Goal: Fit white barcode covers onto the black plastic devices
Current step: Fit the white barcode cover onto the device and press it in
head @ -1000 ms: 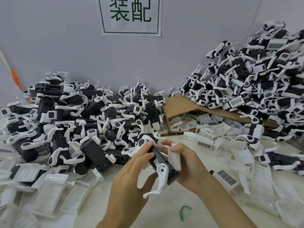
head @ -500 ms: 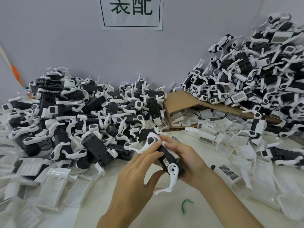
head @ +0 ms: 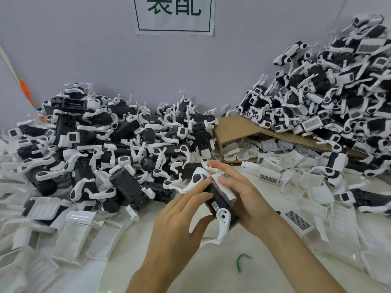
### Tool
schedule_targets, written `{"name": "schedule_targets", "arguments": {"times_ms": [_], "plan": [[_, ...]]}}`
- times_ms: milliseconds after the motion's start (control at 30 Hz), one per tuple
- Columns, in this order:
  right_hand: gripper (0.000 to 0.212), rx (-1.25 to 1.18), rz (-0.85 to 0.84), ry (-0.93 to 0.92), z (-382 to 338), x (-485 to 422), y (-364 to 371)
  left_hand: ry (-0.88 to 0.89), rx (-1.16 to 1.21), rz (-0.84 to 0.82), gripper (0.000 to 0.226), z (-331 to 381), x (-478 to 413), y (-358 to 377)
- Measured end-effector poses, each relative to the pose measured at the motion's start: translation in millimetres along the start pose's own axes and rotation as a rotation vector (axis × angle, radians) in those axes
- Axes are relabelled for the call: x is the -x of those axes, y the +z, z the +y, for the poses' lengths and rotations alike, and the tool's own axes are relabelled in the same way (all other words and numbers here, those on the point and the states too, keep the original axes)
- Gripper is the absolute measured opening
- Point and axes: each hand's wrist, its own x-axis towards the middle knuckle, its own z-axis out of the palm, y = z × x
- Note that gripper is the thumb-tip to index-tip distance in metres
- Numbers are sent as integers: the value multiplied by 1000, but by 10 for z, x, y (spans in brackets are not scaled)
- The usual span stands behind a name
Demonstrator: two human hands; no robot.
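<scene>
The white cover (head: 230, 194) now lies against the device (head: 219, 199).

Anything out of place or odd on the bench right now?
Two things. A bent green wire tie lies loose on the table near the front, unlike any part here. The cardboard box lies on its side, sagging under the right pile, white covers spilling from its mouth.
</scene>
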Motion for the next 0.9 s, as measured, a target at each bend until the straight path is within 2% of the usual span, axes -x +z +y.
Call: {"name": "schedule_targets", "arguments": {"times_ms": [367, 533, 633, 767, 900], "plan": [[37, 155, -43, -28, 56, 19, 67, 16, -32, 17, 59, -21, 13, 2], [37, 261, -55, -63, 114, 14, 68, -47, -67, -49, 69, -32, 6, -31], [42, 253, -62, -67, 124, 9, 77, -45, -88, -51, 69, -54, 3, -49], [49, 179, -81, 18, 83, 24, 94, 6, -126, -55, 67, -42, 9, -30], [57, 165, -98, 52, 112, 23, 89, 84, -172, -96, 54, -21, -1, -44]]}}
